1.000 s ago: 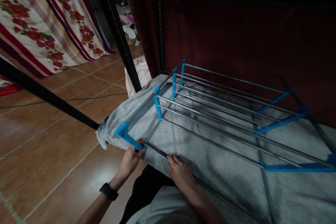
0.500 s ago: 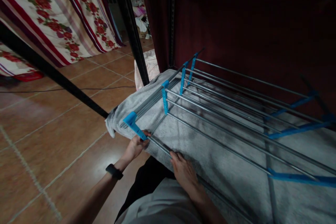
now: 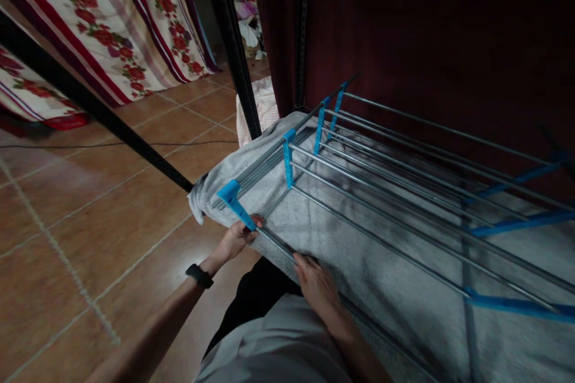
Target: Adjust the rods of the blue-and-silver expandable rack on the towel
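A drying rack of grey metal rods (image 3: pixel 381 179) with blue plastic joints lies across a grey blanket. At its near left corner, my left hand (image 3: pixel 238 238) is closed round the lower end of a blue corner bracket (image 3: pixel 236 203), where a rod joins it. My right hand (image 3: pixel 317 282) rests a little to the right, its fingers curled over the same near rod (image 3: pixel 276 241). Part of that rod is hidden beneath my right hand. Several blue brackets, such as the upright one (image 3: pixel 288 158), stand along the rack's left side.
The grey blanket (image 3: pixel 359 239) covers the surface under the rack. Black metal posts (image 3: pixel 236 42) rise at its left end. A dark red curtain (image 3: pixel 404 30) hangs behind. Beyond the tiled floor (image 3: pixel 148 215) hangs a flowered curtain (image 3: pixel 103 30); a thin cable (image 3: pixel 179 143) crosses the tiles.
The view has shifted slightly, so the whole scene sits a little further right and mostly higher. Both hands keep the same hold on the rack.
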`<state>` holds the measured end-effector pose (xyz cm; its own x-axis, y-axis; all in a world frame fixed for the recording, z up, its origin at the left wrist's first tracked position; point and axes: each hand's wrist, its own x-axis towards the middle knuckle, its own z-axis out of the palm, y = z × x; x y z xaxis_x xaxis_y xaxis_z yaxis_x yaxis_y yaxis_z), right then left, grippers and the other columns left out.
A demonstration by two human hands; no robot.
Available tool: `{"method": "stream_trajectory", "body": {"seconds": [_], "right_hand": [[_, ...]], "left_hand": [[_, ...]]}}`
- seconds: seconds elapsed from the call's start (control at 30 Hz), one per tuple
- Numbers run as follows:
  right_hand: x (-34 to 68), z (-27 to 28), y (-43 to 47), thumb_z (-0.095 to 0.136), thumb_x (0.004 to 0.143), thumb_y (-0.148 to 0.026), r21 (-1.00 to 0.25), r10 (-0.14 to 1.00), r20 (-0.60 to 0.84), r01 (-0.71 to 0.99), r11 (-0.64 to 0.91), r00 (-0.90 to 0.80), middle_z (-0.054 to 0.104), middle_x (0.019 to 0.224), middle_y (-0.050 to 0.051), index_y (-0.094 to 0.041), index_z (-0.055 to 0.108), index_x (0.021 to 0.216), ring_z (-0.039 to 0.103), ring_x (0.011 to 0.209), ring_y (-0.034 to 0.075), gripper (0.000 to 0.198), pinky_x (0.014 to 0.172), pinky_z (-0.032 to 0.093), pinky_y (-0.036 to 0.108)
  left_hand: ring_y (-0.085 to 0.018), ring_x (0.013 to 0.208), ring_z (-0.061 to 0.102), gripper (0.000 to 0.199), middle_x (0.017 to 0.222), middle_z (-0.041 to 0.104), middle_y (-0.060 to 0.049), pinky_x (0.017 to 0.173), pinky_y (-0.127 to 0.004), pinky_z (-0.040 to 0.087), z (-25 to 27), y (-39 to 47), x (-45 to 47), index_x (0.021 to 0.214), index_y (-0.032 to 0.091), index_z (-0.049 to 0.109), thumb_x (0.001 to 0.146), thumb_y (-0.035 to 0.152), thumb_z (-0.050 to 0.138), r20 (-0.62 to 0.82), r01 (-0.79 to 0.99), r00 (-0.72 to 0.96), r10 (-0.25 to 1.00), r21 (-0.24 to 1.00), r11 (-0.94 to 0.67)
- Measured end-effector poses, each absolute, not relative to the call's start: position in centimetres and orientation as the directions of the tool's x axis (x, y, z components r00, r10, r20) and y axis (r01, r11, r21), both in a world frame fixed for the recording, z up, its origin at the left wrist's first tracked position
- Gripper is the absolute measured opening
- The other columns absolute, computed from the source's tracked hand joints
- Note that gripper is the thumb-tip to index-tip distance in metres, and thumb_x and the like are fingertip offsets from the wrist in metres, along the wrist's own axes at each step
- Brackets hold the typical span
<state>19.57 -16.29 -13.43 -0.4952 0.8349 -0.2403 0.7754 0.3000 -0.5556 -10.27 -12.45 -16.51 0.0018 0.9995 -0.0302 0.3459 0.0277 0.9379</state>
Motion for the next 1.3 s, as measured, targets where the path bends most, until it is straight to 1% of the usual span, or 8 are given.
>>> {"method": "stream_trajectory", "body": {"seconds": [0.2, 0.37, 0.43, 0.6, 0.7, 0.87, 1.13, 1.3], "right_hand": [[19.6, -14.1, -16.6, 0.039, 0.108, -0.025, -0.55, 0.824, -0.238, 0.771, 0.322, -0.514, 0.07, 0.138, 0.006, -0.026, 0.059, 0.145, 0.07, 0.117, 0.021, 0.043, 0.097, 0.054, 0.031], [19.7, -14.1, -16.5, 0.039, 0.108, -0.024, -0.568, 0.823, -0.226, 0.757, 0.323, -0.521, 0.07, 0.138, 0.007, -0.025, 0.059, 0.145, 0.069, 0.12, 0.02, 0.043, 0.099, 0.054, 0.031], [19.7, -14.1, -16.4, 0.04, 0.107, -0.024, -0.574, 0.821, -0.227, 0.753, 0.321, -0.523, 0.07, 0.138, 0.006, -0.025, 0.059, 0.145, 0.069, 0.121, 0.019, 0.042, 0.099, 0.053, 0.03], [19.7, -13.9, -16.4, 0.04, 0.108, -0.026, -0.551, 0.821, -0.247, 0.772, 0.317, -0.514, 0.07, 0.139, 0.006, -0.027, 0.059, 0.145, 0.07, 0.118, 0.019, 0.042, 0.097, 0.054, 0.03], [19.7, -14.0, -16.4, 0.04, 0.108, -0.026, -0.534, 0.813, -0.242, 0.772, 0.345, -0.53, 0.069, 0.14, 0.006, -0.026, 0.059, 0.145, 0.069, 0.12, 0.02, 0.042, 0.098, 0.054, 0.03], [19.8, -14.0, -16.5, 0.039, 0.109, -0.027, -0.527, 0.81, -0.231, 0.77, 0.361, -0.538, 0.069, 0.139, 0.007, -0.026, 0.058, 0.146, 0.069, 0.12, 0.019, 0.041, 0.099, 0.054, 0.029], [19.8, -14.0, -16.5, 0.043, 0.108, -0.025, -0.528, 0.817, -0.196, 0.761, 0.377, -0.542, 0.072, 0.135, 0.007, -0.025, 0.06, 0.143, 0.07, 0.119, 0.019, 0.039, 0.096, 0.055, 0.029], [19.9, -13.6, -16.6, 0.045, 0.107, -0.025, -0.566, 0.833, -0.157, 0.74, 0.364, -0.53, 0.07, 0.138, 0.005, -0.027, 0.058, 0.145, 0.069, 0.122, 0.017, 0.041, 0.098, 0.055, 0.029]], "left_hand": [[-0.022, 0.096, 0.065, 0.023, 0.124, 0.069, -0.012, 0.081, -0.035, 0.056, -16.4, -12.5, -10.7, 0.101, 0.019, 0.07, 0.081, 0.03, 0.068, -0.02, 0.377, 0.059, 0.998, 0.926, -0.003], [-0.027, 0.112, 0.064, 0.021, 0.122, 0.069, -0.013, 0.091, -0.04, 0.056, -16.5, -12.5, -10.8, 0.102, 0.019, 0.07, 0.083, 0.027, 0.066, 0.0, 0.406, 0.071, 0.997, 0.913, -0.029], [-0.027, 0.114, 0.064, 0.022, 0.121, 0.07, -0.012, 0.092, -0.04, 0.056, -16.6, -12.5, -10.8, 0.103, 0.019, 0.07, 0.083, 0.026, 0.065, 0.004, 0.415, 0.069, 0.998, 0.909, -0.032], [-0.025, 0.108, 0.065, 0.024, 0.121, 0.069, -0.012, 0.087, -0.038, 0.058, -16.9, -12.6, -10.5, 0.106, 0.019, 0.069, 0.084, 0.026, 0.063, 0.013, 0.434, 0.048, 0.999, 0.9, -0.032], [-0.024, 0.104, 0.064, 0.031, 0.125, 0.066, -0.011, 0.081, -0.035, 0.058, -17.1, -13.0, -10.1, 0.113, 0.02, 0.067, 0.083, 0.024, 0.061, 0.022, 0.458, 0.003, 1.0, 0.889, -0.021], [-0.016, 0.08, 0.061, 0.044, 0.111, 0.064, -0.007, 0.067, -0.029, 0.055, -17.0, -13.6, -9.5, 0.124, 0.021, 0.061, 0.081, 0.016, 0.056, 0.015, 0.493, -0.052, 0.999, 0.87, 0.013], [-0.016, 0.079, 0.061, 0.044, 0.106, 0.063, -0.005, 0.068, -0.029, 0.056, -16.5, -13.5, -9.3, 0.123, 0.019, 0.061, 0.079, 0.015, 0.055, 0.001, 0.517, -0.061, 0.998, 0.856, 0.03], [-0.015, 0.076, 0.062, 0.048, 0.106, 0.064, -0.005, 0.066, -0.03, 0.057, -16.3, -13.6, -9.1, 0.127, 0.021, 0.059, 0.08, 0.016, 0.055, 0.007, 0.522, -0.057, 0.998, 0.852, 0.024]]}}
